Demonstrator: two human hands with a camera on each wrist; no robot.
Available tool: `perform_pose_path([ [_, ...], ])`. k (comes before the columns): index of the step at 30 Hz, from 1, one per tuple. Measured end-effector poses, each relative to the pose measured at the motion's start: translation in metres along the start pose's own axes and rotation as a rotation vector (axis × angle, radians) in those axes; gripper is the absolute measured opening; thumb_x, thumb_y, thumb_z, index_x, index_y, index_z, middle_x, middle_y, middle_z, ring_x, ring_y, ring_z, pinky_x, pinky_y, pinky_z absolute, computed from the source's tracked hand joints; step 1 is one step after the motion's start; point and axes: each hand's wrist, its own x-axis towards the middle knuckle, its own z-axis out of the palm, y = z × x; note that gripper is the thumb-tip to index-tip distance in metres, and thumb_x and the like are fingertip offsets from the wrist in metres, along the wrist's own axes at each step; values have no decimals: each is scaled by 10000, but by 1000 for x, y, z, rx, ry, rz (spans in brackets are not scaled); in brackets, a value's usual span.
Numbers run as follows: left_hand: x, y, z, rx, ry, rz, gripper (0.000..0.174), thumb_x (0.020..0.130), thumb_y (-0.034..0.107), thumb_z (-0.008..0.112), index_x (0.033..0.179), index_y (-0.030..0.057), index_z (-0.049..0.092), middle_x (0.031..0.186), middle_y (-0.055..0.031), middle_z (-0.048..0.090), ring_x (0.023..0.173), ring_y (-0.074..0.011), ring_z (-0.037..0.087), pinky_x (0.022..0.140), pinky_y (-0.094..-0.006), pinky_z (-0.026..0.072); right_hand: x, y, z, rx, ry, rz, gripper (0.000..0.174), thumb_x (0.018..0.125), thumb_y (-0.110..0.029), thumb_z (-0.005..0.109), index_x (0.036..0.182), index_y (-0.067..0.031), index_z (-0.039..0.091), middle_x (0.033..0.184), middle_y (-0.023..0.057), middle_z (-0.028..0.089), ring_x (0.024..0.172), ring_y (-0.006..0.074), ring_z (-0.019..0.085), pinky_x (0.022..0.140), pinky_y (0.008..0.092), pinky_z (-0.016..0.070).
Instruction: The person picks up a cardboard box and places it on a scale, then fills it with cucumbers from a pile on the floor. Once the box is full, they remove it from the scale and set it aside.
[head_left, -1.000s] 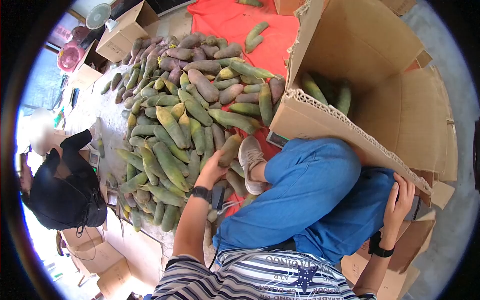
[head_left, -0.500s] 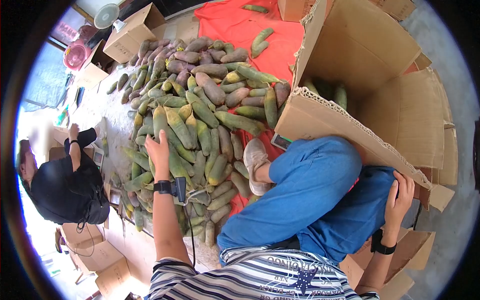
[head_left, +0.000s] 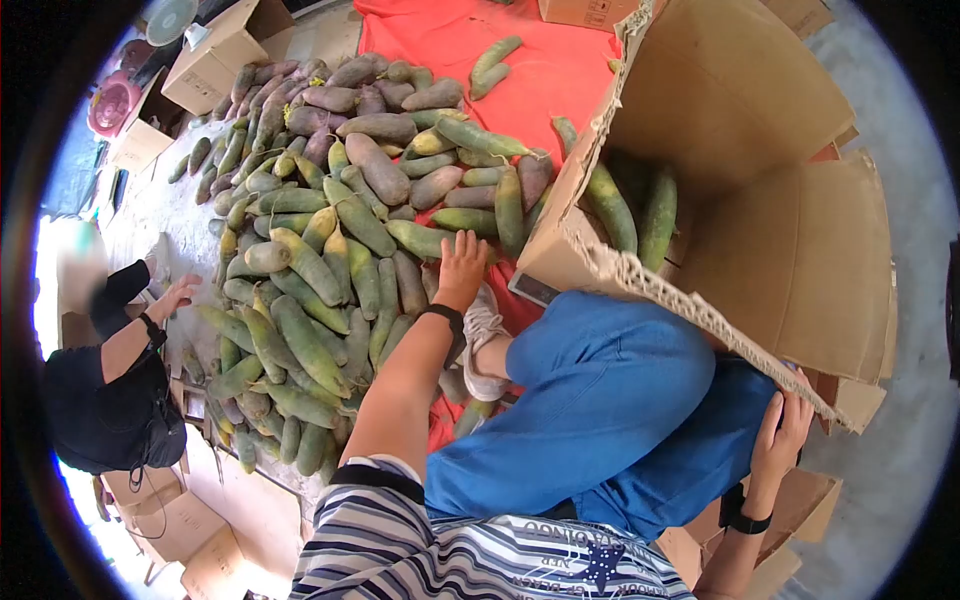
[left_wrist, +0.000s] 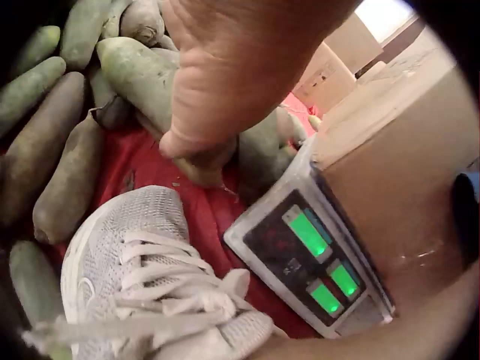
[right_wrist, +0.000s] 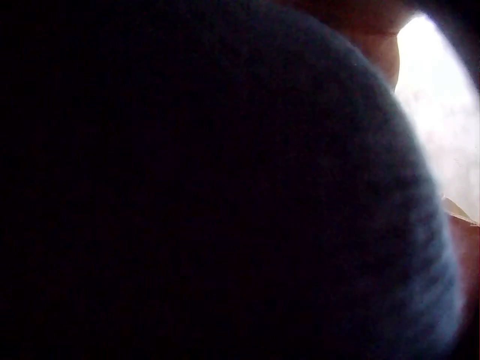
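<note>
My left hand [head_left: 462, 268] lies over the thick end of a green radish [head_left: 415, 238] at the right side of a large radish pile [head_left: 340, 290]. Its fingers point away from me, fairly straight and slightly spread. In the left wrist view, the palm and thumb cover part of the same green radish [left_wrist: 139, 71]. My right hand [head_left: 782, 430] rests on my blue-trousered knee, beside the lower edge of a big cardboard box [head_left: 740, 70]. The right wrist view is mostly dark cloth [right_wrist: 405, 195]. Several green radishes [head_left: 612, 208] lie inside the box.
A scale [left_wrist: 300, 255] with lit green displays stands between my shoe [left_wrist: 142, 247] and the box. Red cloth [head_left: 410, 35] lies beneath part of the pile. Another person in black [head_left: 115, 400] sits at the left, near more cardboard boxes [head_left: 185, 525].
One second ago my left hand held a radish near my shoe; then it was over the pile's left part without that radish. Now it has swung right and forward. My right hand stays on the knee.
</note>
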Motion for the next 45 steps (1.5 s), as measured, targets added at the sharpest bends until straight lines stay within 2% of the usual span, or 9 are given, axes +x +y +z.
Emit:
perform_pose_path([
  [9, 1, -24, -19, -37, -215, 98, 252, 794, 158, 565, 1039, 127, 612, 1122, -105, 563, 1133, -278, 474, 972, -512, 330, 6, -9, -4, 61, -16, 21, 310, 946, -121, 454, 1181, 43, 573, 1271, 176, 546, 1215, 330, 474, 1049, 408, 322],
  [11, -17, -32, -40, -192, 73, 87, 377, 740, 133, 625, 1114, 130, 579, 1199, -97, 543, 1200, -270, 449, 979, -503, 325, 6, -11, -3, 55, -2, 15, 307, 944, -126, 458, 1173, 39, 579, 1267, 175, 548, 1206, 329, 480, 1042, 407, 328],
  [14, -41, -47, -125, -388, 99, -146, 654, 600, 52, 718, 1222, 105, 523, 1259, -110, 523, 1218, -256, 454, 1001, -465, 331, 5, -10, -2, 101, 44, 46, 304, 856, -116, 505, 1095, 40, 610, 1211, 194, 578, 1204, 351, 482, 1036, 427, 331],
  [19, -71, -71, -223, -1254, 558, -1140, 448, 856, 180, 702, 1199, -51, 531, 1124, -114, 613, 987, -184, 580, 851, -306, 481, 4, -8, -1, 41, 109, -38, 225, 861, -71, 534, 1051, -2, 634, 1143, 184, 593, 1120, 350, 521, 959, 425, 384],
  [27, -26, -25, -421, -1673, 1479, -29, 303, 948, 211, 555, 1195, 36, 568, 1200, -130, 593, 1084, -239, 570, 970, -456, 461, 2, -8, -3, 134, 214, -77, 172, 851, -109, 552, 977, -43, 649, 998, 125, 591, 989, 316, 537, 904, 411, 405],
  [29, 1, 5, -429, -1629, 1540, 4, 314, 947, 182, 553, 1227, 39, 558, 1188, -141, 605, 1087, -221, 570, 963, -404, 460, -1, -4, -3, 138, 247, -105, 176, 855, -118, 552, 983, -44, 647, 1034, 123, 593, 1030, 319, 530, 928, 422, 396],
  [31, 11, 30, -446, -1401, 982, -31, 346, 943, 154, 555, 1264, 27, 535, 1209, -147, 591, 1090, -202, 568, 957, -365, 447, -4, 2, -2, 141, 251, -99, 175, 856, -120, 555, 988, -48, 646, 1086, 118, 597, 1088, 316, 522, 959, 430, 386],
  [35, 45, 70, -456, -1211, 698, 57, 508, 849, 254, 683, 1257, 1, 515, 1250, -175, 565, 1189, -273, 526, 996, -359, 398, -11, 12, 0, 152, 309, -87, 171, 846, -114, 566, 987, -59, 647, 1138, 108, 603, 1148, 301, 514, 990, 428, 379],
  [45, 9, 72, -430, -379, 539, 279, 282, 792, 254, 694, 1001, 72, 645, 1086, -136, 619, 1114, -328, 539, 959, -431, 394, -30, 37, -6, 212, 376, -65, 179, 843, -114, 563, 993, -61, 645, 1129, 101, 606, 1150, 298, 514, 993, 427, 377],
])
